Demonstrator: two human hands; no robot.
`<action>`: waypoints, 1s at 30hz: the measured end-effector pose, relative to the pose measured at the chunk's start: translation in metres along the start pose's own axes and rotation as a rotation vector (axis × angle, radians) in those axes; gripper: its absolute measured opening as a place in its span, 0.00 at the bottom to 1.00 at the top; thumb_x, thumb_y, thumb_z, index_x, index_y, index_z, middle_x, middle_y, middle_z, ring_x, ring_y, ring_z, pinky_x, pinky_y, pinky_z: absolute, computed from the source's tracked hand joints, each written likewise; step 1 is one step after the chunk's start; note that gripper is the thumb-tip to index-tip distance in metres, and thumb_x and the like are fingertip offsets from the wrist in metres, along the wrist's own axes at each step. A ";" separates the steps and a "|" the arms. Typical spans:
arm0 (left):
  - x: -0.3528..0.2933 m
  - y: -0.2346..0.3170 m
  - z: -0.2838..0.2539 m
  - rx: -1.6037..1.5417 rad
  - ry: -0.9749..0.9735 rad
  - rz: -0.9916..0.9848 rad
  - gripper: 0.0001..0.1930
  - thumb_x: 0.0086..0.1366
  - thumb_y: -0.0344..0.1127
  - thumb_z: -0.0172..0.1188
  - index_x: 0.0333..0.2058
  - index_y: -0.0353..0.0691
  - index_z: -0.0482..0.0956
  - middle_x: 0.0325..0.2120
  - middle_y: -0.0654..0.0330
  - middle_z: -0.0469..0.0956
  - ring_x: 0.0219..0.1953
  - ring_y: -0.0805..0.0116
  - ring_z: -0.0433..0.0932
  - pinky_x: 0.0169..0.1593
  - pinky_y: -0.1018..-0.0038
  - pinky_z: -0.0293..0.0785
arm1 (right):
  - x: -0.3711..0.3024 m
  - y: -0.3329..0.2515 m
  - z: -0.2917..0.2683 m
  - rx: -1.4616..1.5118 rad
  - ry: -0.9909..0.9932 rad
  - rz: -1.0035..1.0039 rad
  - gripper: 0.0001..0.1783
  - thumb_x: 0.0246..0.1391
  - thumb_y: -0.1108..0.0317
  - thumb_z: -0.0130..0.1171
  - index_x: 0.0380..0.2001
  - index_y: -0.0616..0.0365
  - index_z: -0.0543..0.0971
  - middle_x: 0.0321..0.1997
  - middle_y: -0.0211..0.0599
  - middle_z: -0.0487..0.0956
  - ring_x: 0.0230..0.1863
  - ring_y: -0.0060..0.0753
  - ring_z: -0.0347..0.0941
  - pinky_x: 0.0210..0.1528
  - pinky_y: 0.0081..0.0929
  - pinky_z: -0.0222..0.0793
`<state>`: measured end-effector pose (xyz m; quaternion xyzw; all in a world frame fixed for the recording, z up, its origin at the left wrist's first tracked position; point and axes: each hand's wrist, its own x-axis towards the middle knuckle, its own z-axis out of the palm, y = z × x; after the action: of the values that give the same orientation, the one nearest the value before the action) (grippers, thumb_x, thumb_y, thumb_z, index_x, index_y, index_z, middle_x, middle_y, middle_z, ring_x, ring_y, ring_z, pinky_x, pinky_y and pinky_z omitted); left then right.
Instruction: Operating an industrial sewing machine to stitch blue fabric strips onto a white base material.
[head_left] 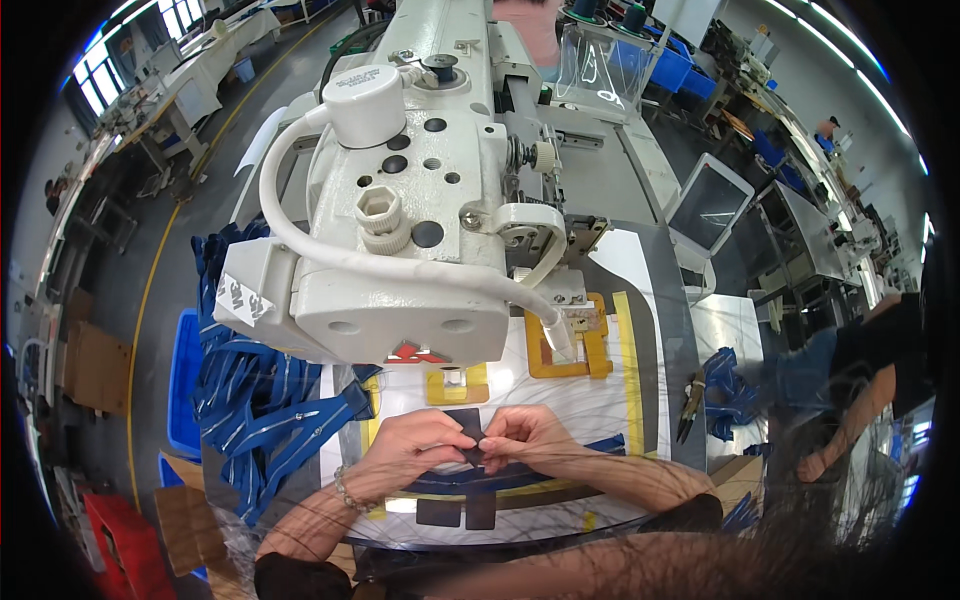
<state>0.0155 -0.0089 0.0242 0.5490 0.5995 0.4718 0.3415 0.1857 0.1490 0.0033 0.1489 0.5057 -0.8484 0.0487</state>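
Note:
Over the white work plate (405, 398), my left hand (418, 442) and my right hand (528, 438) meet with fingertips pinched. Between them they hold a small dark patch (473, 424), partly covered by the fingers; cloth or leather, I cannot tell. Just below the hands, a blue strap (455, 482) runs across the plate. Nearer to me lie a dark rectangular piece (438, 514) and another dark piece (481, 511), side by side. Beyond my hands stands a white industrial sewing machine (400, 240), with a yellow frame (540, 350) under its head at the right.
Blue straps (270, 400) are heaped at the left, beside a blue bin (184, 385). To the right are pliers-like snips (690, 408), more blue straps (728, 385) and a tilted control screen (712, 205). A co-worker's arm (850, 425) reaches down at the far right.

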 end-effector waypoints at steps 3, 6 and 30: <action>0.002 -0.001 0.005 -0.182 0.081 -0.163 0.08 0.51 0.23 0.68 0.32 0.38 0.83 0.32 0.58 0.81 0.38 0.66 0.80 0.42 0.71 0.76 | 0.000 0.002 0.002 -0.057 0.031 -0.003 0.06 0.63 0.72 0.54 0.34 0.64 0.74 0.32 0.32 0.79 0.33 0.19 0.77 0.37 0.18 0.75; 0.003 -0.002 0.007 -0.139 0.155 -0.135 0.06 0.51 0.21 0.68 0.28 0.36 0.80 0.31 0.58 0.80 0.38 0.68 0.79 0.41 0.73 0.75 | 0.000 0.002 0.004 -0.158 0.070 -0.057 0.06 0.62 0.72 0.54 0.37 0.65 0.75 0.33 0.33 0.80 0.34 0.18 0.77 0.39 0.17 0.75; 0.009 0.006 0.020 0.006 0.345 -0.115 0.07 0.48 0.23 0.71 0.24 0.32 0.80 0.27 0.57 0.80 0.29 0.71 0.79 0.34 0.78 0.74 | 0.004 0.002 0.004 -0.109 0.124 -0.077 0.11 0.54 0.72 0.64 0.40 0.65 0.78 0.35 0.32 0.81 0.37 0.16 0.75 0.41 0.17 0.74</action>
<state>0.0350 0.0033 0.0247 0.4259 0.6809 0.5370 0.2582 0.1811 0.1444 0.0022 0.1787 0.5585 -0.8100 -0.0074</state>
